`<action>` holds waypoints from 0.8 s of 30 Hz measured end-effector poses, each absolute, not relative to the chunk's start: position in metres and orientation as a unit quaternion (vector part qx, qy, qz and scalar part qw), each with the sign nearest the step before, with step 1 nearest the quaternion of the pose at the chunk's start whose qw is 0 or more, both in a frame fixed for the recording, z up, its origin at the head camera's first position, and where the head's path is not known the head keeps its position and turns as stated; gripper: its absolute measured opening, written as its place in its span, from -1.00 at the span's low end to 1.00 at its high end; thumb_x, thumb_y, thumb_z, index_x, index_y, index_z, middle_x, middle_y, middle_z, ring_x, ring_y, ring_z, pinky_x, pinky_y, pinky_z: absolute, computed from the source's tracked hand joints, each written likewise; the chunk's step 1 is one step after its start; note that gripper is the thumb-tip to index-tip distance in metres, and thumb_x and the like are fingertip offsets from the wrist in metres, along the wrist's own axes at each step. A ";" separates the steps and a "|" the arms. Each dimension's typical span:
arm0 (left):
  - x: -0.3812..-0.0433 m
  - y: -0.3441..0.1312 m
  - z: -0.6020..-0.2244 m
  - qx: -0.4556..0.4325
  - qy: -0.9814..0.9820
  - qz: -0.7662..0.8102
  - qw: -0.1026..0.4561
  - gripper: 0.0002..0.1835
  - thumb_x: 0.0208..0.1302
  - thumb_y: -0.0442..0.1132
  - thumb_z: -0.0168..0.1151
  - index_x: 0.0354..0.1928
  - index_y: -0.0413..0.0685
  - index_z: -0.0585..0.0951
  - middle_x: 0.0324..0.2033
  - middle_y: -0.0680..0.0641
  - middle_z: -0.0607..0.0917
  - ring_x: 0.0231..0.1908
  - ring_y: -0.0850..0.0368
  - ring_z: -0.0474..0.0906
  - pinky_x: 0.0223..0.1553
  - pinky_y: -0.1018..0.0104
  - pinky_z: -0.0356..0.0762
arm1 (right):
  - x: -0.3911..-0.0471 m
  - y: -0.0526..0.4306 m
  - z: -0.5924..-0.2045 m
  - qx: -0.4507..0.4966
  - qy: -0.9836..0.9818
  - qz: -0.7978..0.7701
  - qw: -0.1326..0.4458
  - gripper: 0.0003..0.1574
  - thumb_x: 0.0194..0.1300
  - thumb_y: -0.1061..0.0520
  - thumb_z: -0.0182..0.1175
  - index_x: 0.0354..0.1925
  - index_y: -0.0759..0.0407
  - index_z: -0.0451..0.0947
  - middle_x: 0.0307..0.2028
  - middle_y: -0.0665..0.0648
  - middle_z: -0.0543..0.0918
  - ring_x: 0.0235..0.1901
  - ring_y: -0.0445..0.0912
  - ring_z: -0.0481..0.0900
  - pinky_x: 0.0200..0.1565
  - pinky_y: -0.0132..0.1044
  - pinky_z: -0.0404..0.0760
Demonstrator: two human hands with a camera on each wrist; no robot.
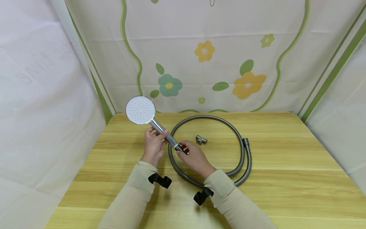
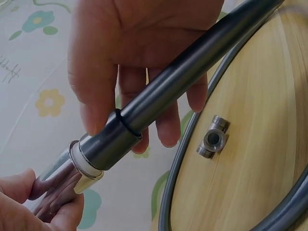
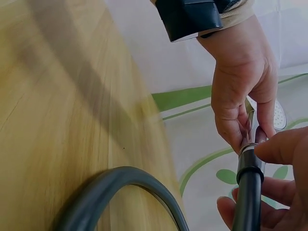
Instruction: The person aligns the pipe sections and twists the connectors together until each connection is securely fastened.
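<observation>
My left hand (image 1: 153,147) grips the chrome handle of a round shower head (image 1: 140,110), whose white nozzle face is turned up toward me. With thumb and fingers, my right hand (image 1: 197,159) pinches the dark grey end nut (image 2: 113,143) of a shower hose (image 1: 206,116). The nut sits in line against the handle's lower end, in the air above the table. A white ring (image 2: 85,166) shows between nut and handle in the left wrist view. How far the nut is on the thread is hidden.
The hose lies looped on the wooden table (image 1: 286,178), its other end (image 1: 246,142) at the right. Inside the loop is a small metal tee fitting (image 1: 201,140). A flowered cloth (image 1: 183,57) hangs behind the table, with white cloth at both sides.
</observation>
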State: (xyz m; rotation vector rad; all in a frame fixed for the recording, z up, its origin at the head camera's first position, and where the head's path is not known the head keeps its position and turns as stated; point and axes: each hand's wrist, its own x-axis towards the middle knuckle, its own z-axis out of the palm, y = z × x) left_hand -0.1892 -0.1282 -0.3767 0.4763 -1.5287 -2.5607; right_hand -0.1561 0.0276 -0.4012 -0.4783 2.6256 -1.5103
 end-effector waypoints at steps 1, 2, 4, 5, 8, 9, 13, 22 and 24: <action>-0.189 -0.128 -0.376 0.157 -0.505 -0.846 0.061 -0.38 0.29 -0.54 0.13 0.27 -0.03 0.13 -0.10 -0.09 0.46 -0.15 0.08 0.52 -0.13 0.25 0.59 | -0.156 0.028 -0.401 -0.155 0.858 -0.489 0.034 -0.50 0.33 0.09 0.21 0.18 0.25 0.48 -0.13 0.12 0.57 -0.22 -0.07 0.53 -0.32 -0.29 0.57; -0.189 -0.128 -0.376 0.158 -0.504 -0.847 0.061 -0.39 0.29 -0.54 0.13 0.27 -0.02 0.13 -0.10 -0.09 0.46 -0.15 0.09 0.52 -0.13 0.25 0.59 | -0.156 0.028 -0.402 -0.155 0.860 -0.486 0.029 -0.48 0.32 0.09 0.22 0.19 0.25 0.47 -0.12 0.12 0.56 -0.20 -0.06 0.54 -0.30 -0.28 0.58; -0.189 -0.128 -0.375 0.159 -0.504 -0.847 0.061 -0.38 0.29 -0.54 0.13 0.26 -0.02 0.13 -0.09 -0.08 0.46 -0.16 0.10 0.52 -0.12 0.25 0.58 | -0.155 0.028 -0.403 -0.153 0.864 -0.478 0.019 -0.45 0.29 0.08 0.25 0.20 0.24 0.46 -0.10 0.12 0.55 -0.18 -0.05 0.56 -0.27 -0.26 0.59; -0.188 -0.128 -0.375 0.160 -0.504 -0.847 0.060 -0.38 0.28 -0.54 0.14 0.26 -0.02 0.13 -0.09 -0.08 0.46 -0.16 0.11 0.52 -0.11 0.24 0.58 | -0.155 0.028 -0.403 -0.152 0.868 -0.472 0.013 -0.43 0.28 0.07 0.26 0.20 0.23 0.46 -0.09 0.12 0.54 -0.16 -0.05 0.56 -0.25 -0.25 0.60; -0.188 -0.128 -0.375 0.161 -0.504 -0.846 0.060 -0.38 0.28 -0.54 0.14 0.26 -0.02 0.13 -0.10 -0.08 0.46 -0.17 0.11 0.53 -0.11 0.24 0.59 | -0.153 0.028 -0.403 -0.153 0.878 -0.454 -0.003 -0.41 0.25 0.06 0.30 0.20 0.21 0.46 -0.07 0.13 0.54 -0.16 -0.05 0.58 -0.20 -0.21 0.60; -0.188 -0.128 -0.375 0.161 -0.505 -0.846 0.060 -0.38 0.28 -0.53 0.15 0.26 -0.02 0.13 -0.10 -0.08 0.46 -0.16 0.10 0.53 -0.11 0.24 0.59 | -0.153 0.027 -0.403 -0.154 0.881 -0.447 -0.008 -0.41 0.24 0.06 0.31 0.20 0.21 0.47 -0.06 0.13 0.54 -0.16 -0.05 0.58 -0.19 -0.21 0.61; -0.188 -0.128 -0.375 0.159 -0.505 -0.846 0.062 -0.39 0.28 -0.53 0.15 0.26 -0.02 0.13 -0.12 -0.08 0.46 -0.13 0.07 0.52 -0.15 0.26 0.59 | -0.152 0.026 -0.405 -0.161 0.891 -0.423 -0.028 -0.41 0.21 0.06 0.36 0.17 0.20 0.49 -0.07 0.13 0.54 -0.16 -0.06 0.56 -0.18 -0.19 0.61; -0.189 -0.127 -0.375 0.164 -0.508 -0.843 0.061 -0.36 0.27 -0.54 0.16 0.28 -0.03 0.13 -0.05 -0.12 0.46 -0.12 0.06 0.52 -0.11 0.24 0.60 | -0.151 0.022 -0.408 -0.152 0.904 -0.396 -0.052 -0.46 0.19 0.10 0.38 0.12 0.18 0.52 -0.10 0.13 0.54 -0.21 -0.09 0.55 -0.22 -0.22 0.60; -0.189 -0.127 -0.375 0.163 -0.507 -0.845 0.060 -0.37 0.28 -0.54 0.15 0.28 -0.03 0.13 -0.05 -0.12 0.46 -0.10 0.04 0.51 -0.10 0.24 0.60 | -0.151 0.022 -0.407 -0.150 0.906 -0.393 -0.054 -0.48 0.19 0.10 0.37 0.11 0.18 0.52 -0.12 0.11 0.54 -0.23 -0.10 0.54 -0.24 -0.23 0.59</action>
